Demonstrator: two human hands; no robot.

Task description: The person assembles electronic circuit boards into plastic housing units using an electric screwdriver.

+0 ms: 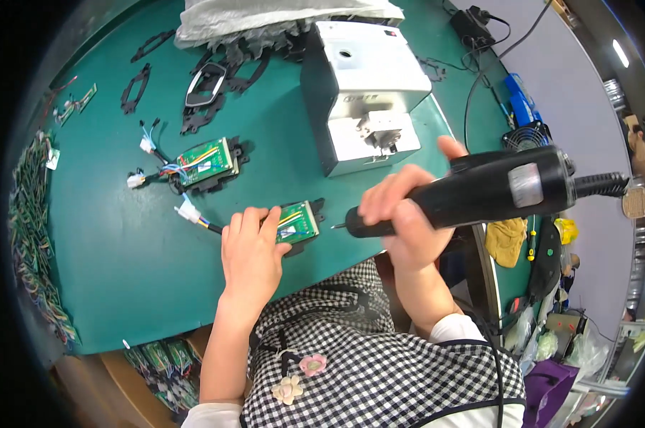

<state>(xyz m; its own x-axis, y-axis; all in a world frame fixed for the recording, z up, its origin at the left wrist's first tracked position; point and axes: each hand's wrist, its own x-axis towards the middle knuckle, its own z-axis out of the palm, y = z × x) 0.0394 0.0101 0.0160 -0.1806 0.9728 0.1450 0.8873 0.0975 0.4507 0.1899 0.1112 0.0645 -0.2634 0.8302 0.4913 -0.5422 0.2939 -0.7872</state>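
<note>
My right hand (408,214) is wrapped round a black electric screwdriver (472,189) with a coiled cord at its back end. Its thin bit points left, a short way off the right edge of a green circuit board (301,221). That board sits in a black plastic frame on the table. My left hand (252,246) rests over the board's left part, fingers bent and pressing on it, thumb at its near edge. A cable with a white connector (188,210) runs out from under this hand. A second board (207,162) in a black frame, with wires attached, lies farther left.
A white and black machine (369,85) stands at the back centre. Black plastic frames (212,93) lie at the back left, near a plastic-covered pile (287,25). Bundled wired boards (33,235) line the left edge. Tools and a tan cloth (506,241) lie at the right.
</note>
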